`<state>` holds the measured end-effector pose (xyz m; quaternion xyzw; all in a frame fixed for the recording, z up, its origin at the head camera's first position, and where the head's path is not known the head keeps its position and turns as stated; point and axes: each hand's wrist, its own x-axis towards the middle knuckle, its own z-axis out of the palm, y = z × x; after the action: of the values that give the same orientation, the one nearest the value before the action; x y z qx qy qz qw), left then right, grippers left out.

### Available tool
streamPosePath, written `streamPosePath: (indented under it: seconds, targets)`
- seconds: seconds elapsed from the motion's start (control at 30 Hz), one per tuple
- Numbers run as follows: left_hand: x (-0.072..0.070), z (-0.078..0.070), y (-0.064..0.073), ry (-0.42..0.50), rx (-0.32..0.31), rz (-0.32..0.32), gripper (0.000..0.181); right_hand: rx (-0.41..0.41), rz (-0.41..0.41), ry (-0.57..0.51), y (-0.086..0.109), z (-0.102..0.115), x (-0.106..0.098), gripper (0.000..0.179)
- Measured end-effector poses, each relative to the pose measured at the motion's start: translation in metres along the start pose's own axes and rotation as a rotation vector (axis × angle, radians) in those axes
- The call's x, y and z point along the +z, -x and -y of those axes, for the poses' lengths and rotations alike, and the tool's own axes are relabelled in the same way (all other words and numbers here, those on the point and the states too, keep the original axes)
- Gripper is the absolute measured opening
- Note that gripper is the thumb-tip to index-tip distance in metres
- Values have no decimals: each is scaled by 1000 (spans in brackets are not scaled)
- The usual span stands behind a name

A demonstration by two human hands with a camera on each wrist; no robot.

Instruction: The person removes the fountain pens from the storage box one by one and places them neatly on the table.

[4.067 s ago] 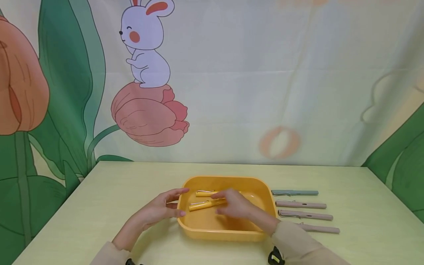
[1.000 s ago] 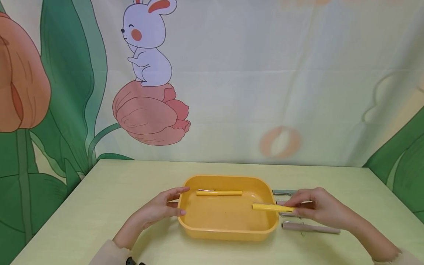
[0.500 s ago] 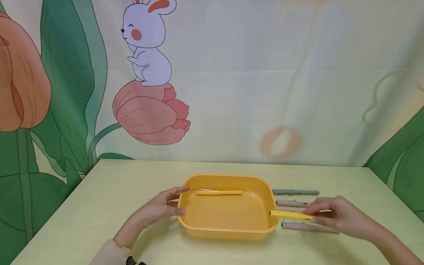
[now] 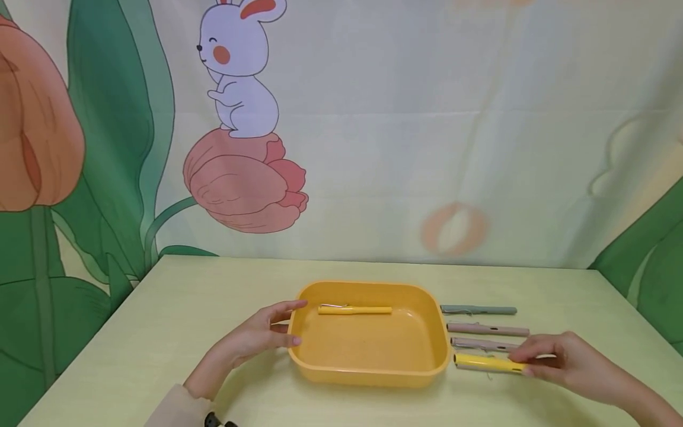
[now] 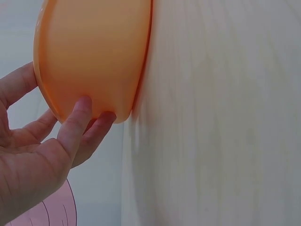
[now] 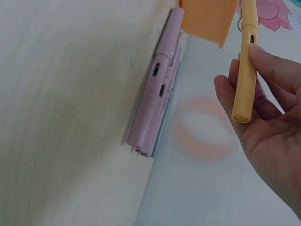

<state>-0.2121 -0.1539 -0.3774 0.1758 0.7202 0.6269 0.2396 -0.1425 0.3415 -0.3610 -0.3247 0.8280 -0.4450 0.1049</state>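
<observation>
My left hand [image 4: 248, 332] grips the left end of a yellow plastic tray [image 4: 368, 378], some fingers over its rim and others against the outer wall [image 5: 96, 56]. Inside the tray, near its back wall, lies a yellow pen [image 4: 354, 310] with a metal clip. Right of the tray, my right hand [image 4: 571, 365] pinches a second yellow pen [image 4: 482, 362] near its far end from the tray. In the right wrist view this yellow pen [image 6: 247, 75] is raised off the table. From the head view it covers most of the nearest pinkish pen, which shows as a purple-pink pen [image 6: 148, 101] in the right wrist view.
Beyond the held pen, two pinkish pens [image 4: 488, 330] and a grey-green pen [image 4: 480, 310] lie in a roughly parallel row beside the tray. A pale table [image 4: 213, 290] carries everything. Behind it hangs a cloth backdrop [image 4: 395, 148] with a rabbit and tulips.
My right hand has lifted one yellow pen out of the tray and carried it right, then toward the near side, over the nearest pinkish pen. The left hand has stayed on the tray.
</observation>
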Motion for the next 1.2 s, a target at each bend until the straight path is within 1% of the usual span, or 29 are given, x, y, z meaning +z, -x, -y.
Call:
streamPosePath:
  seconds: [0.13, 0.3, 0.4, 0.5, 0.67, 0.73, 1.03, 1.1, 1.2]
  targets:
    - [0, 0, 0, 2, 3, -3, 71, -31, 2, -5, 4, -7, 3, 26]
    - [0, 0, -1, -11, 2, -8, 70, -8, 36, -32, 8, -15, 7, 26]
    - [0, 0, -1, -12, 1, -9, 69, -30, 61, -61, 10, -20, 8, 26]
    - [0, 0, -1, -11, -2, -13, 69, -53, 71, -61, 11, -26, 10, 26]
    - [-1, 0, -1, -16, -3, -14, 69, -67, 64, -17, 13, -35, 12, 23]
    - [-1, 0, -1, -21, -2, -14, 69, -87, 61, 1, 13, -37, 13, 23]
    - [0, 0, -1, -24, -6, -19, 69, -154, 27, 100, 12, -41, 15, 21]
    - [0, -1, 0, -22, -7, -19, 69, -156, 24, 118, 11, -40, 15, 22]
    - [0, -1, 0, -17, -8, -18, 70, -134, 30, 121, 11, -40, 15, 21]
